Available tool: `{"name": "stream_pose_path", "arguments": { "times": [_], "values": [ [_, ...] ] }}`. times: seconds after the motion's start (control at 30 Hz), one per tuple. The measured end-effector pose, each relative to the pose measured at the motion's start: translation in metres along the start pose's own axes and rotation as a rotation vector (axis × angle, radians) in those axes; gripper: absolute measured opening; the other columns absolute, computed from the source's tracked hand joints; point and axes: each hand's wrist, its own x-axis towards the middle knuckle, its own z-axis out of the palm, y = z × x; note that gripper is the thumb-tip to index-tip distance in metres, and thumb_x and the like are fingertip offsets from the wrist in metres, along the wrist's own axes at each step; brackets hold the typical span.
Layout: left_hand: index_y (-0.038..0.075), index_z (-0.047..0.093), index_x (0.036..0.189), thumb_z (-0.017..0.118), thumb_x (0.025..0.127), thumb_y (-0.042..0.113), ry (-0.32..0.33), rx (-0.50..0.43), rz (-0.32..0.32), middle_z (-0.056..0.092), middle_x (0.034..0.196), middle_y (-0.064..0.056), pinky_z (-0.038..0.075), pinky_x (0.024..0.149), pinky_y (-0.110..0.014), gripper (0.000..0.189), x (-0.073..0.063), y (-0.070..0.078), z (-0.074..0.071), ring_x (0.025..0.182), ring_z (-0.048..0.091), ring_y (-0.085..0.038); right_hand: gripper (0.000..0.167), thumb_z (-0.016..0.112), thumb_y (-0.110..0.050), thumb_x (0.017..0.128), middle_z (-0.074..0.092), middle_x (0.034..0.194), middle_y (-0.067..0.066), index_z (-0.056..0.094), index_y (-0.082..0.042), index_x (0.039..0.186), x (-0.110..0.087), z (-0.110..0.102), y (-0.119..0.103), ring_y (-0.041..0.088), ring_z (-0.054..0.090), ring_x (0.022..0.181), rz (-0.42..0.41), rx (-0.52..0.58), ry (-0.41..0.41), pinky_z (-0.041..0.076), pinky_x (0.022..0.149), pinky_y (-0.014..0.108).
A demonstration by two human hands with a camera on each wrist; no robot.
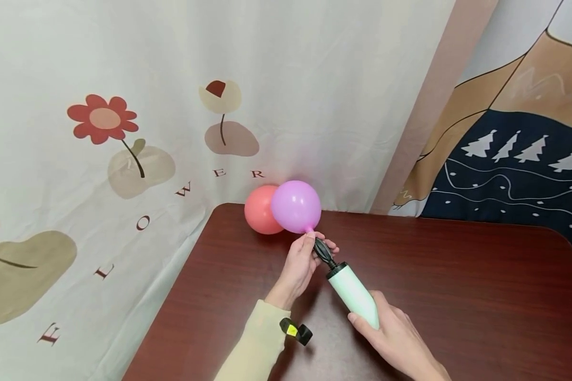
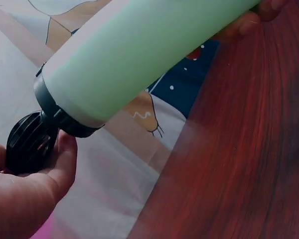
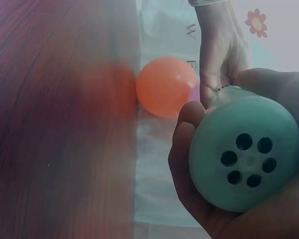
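Observation:
A mint green balloon pump with a black handle end slants between both hands. My right hand grips its green barrel near the rear; the right wrist view shows fingers wrapped round the pump, whose end face has several holes. My left hand holds the black end, with thumb and fingers at the neck of an inflated purple balloon. In the left wrist view the left hand curls round the black ribbed handle. How the balloon's neck meets the pump is hidden by the fingers.
An inflated red balloon rests at the back of the brown wooden table, partly behind the purple one. A white curtain with printed flowers hangs behind and left. A dark patterned cloth hangs at the right.

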Motion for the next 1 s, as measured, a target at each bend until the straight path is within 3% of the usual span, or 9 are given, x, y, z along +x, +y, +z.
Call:
{"name": "stream_pose_path", "arguments": {
  "times": [0.07,0.23,0.3,0.57,0.8,0.9,1.0],
  "values": [
    [0.002,0.049,0.113,0.037,0.115,0.020,-0.004,-0.068,0.018,0.065,0.099,-0.009,0.054,0.100,-0.039,0.022,0.000,-0.002,0.003,0.095,0.071,-0.021,0.060,0.075,-0.055,0.091,0.065,0.101,-0.001,0.058,-0.013,0.130,0.000,0.000,0.000,0.011,0.059,0.082,-0.002,-0.003,0.004,0.049,0.071,0.035],
    [0.009,0.049,0.103,0.032,0.114,0.015,0.003,-0.384,0.096,0.054,0.094,-0.005,0.049,0.087,-0.031,0.021,0.000,-0.007,0.013,0.092,0.056,-0.018,0.060,0.075,-0.054,0.091,0.065,0.102,-0.002,0.058,-0.014,0.131,-0.001,-0.002,0.000,0.011,0.059,0.084,-0.011,0.017,0.011,0.050,0.072,0.035],
    [0.010,0.050,0.101,0.032,0.114,0.015,0.005,-0.457,0.118,0.051,0.092,-0.004,0.046,0.083,-0.029,0.024,0.000,-0.008,0.017,0.090,0.052,-0.017,0.059,0.075,-0.053,0.091,0.065,0.104,-0.003,0.058,-0.015,0.132,-0.003,-0.004,0.001,0.011,0.059,0.086,-0.005,0.030,0.010,0.050,0.073,0.035],
    [0.010,0.049,0.099,0.032,0.114,0.019,0.022,-0.480,0.133,0.049,0.090,-0.003,0.046,0.080,-0.028,0.024,0.007,0.010,0.019,0.086,0.050,-0.016,0.065,0.074,-0.056,0.091,0.065,0.114,0.000,0.056,-0.015,0.138,-0.010,-0.018,0.008,0.014,0.059,0.091,0.087,0.055,-0.068,0.049,0.075,0.037],
    [0.009,0.048,0.096,0.031,0.114,0.021,0.108,-0.520,0.152,0.046,0.088,-0.003,0.045,0.075,-0.026,0.027,0.022,0.031,-0.001,0.082,0.048,-0.015,0.063,0.076,-0.048,0.091,0.066,0.109,0.000,0.054,-0.012,0.138,-0.030,-0.029,0.028,0.014,0.059,0.085,0.107,0.030,-0.129,0.048,0.068,0.036],
    [0.009,0.048,0.096,0.032,0.114,0.020,0.140,-0.524,0.144,0.046,0.088,-0.003,0.045,0.075,-0.027,0.026,0.024,0.032,-0.006,0.081,0.047,-0.015,0.063,0.076,-0.048,0.091,0.066,0.104,-0.001,0.054,-0.012,0.138,-0.037,-0.029,0.036,0.012,0.058,0.081,0.101,0.013,-0.135,0.047,0.066,0.033],
    [0.009,0.048,0.096,0.032,0.114,0.021,0.140,-0.504,0.130,0.046,0.087,-0.003,0.044,0.075,-0.027,0.026,0.022,0.022,-0.003,0.082,0.047,-0.016,0.061,0.076,-0.047,0.092,0.065,0.101,-0.002,0.054,-0.011,0.136,-0.038,-0.026,0.041,0.009,0.057,0.079,0.083,0.012,-0.135,0.047,0.065,0.030]
  ]
}}
